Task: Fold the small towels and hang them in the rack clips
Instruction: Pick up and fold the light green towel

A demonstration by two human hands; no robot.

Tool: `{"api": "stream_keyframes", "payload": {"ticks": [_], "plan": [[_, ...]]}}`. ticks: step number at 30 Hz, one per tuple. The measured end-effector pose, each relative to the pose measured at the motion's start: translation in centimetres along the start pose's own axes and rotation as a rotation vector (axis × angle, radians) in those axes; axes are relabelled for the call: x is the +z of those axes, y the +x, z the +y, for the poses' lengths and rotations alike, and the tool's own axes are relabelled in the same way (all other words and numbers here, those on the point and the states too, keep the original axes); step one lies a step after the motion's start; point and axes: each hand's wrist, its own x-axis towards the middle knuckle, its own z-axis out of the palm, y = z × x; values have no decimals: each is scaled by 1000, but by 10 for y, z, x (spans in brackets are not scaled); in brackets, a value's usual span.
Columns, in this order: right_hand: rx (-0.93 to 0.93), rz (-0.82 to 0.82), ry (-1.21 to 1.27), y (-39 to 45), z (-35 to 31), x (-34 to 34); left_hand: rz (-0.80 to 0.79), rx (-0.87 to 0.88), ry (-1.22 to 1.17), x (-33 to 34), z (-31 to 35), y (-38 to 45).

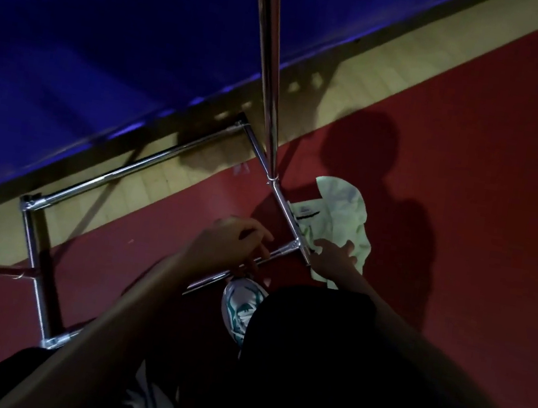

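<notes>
Your dark-trousered knee (326,350) is bent low so both arms reach the floor: right hand (334,256), fingers spread, presses on the crumpled pale-green towel (342,210) beside the rack base (281,202), left hand (233,242) hovers loosely curled, empty.

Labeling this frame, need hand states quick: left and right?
Left hand: fingers loosely curled above the rack's bottom bar, holding nothing visible.
Right hand: fingers spread, reaching onto the towel on the floor.
</notes>
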Motion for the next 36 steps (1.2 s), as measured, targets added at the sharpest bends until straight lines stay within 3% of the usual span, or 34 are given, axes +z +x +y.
{"api": "stream_keyframes", "payload": {"ticks": [9,14,17,20,25,28,36], "plan": [[65,-80,-14,55,1,18,-76,-67,-18,3,-16,1],[69,60,14,35,-3,-1,-66,-58,-27,-1,-22,-4],[26,172,156,26,2,-12,-85,-53,-50,-13,-14,-17],[-62,138,81,3,4,-34,-97,-44,-73,-29,0,-39],[-53,98,298,-31,20,-42,-116,-58,-25,-53,10,-82],[-75,-36,547,-20,28,-17,-104,-102,-61,-55,1,-94],[-88,-29,368,40,11,33,-103,-108,0,-39,-34,-76]]}}
